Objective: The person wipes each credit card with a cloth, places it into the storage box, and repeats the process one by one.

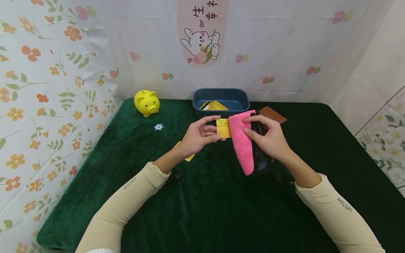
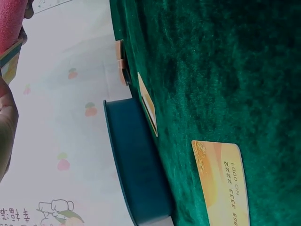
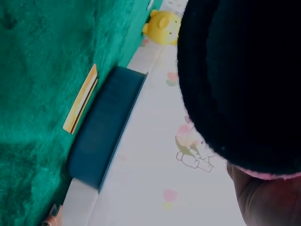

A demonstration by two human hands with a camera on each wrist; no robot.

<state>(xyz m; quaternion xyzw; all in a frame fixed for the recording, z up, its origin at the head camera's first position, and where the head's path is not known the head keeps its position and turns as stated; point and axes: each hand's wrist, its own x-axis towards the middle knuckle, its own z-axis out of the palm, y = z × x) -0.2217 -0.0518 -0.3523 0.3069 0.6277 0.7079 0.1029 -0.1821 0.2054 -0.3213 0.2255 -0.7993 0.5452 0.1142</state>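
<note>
In the head view my left hand [image 1: 204, 133] pinches a yellow bank card [image 1: 223, 128] between thumb and fingers. The card's right edge meets a pink plush cloth [image 1: 242, 140] with a black side, which my right hand [image 1: 269, 135] grips near its top. The cloth's lower end hangs down over the table. In the left wrist view, part of the left hand [image 2: 7, 125] shows at the edge, with the held card [image 2: 10, 63] against the pink cloth [image 2: 10, 23]. The cloth's black side [image 3: 244, 84] fills much of the right wrist view and hides most of the right hand [image 3: 273, 202].
A blue bin [image 1: 221, 92] with several cards inside stands at the back. To its left are a yellow piggy bank [image 1: 147, 103] and a poker chip [image 1: 159, 127]. A brown wallet [image 1: 272, 115] lies right. Cards [image 2: 223, 183] [image 3: 80, 101] lie on the green tablecloth.
</note>
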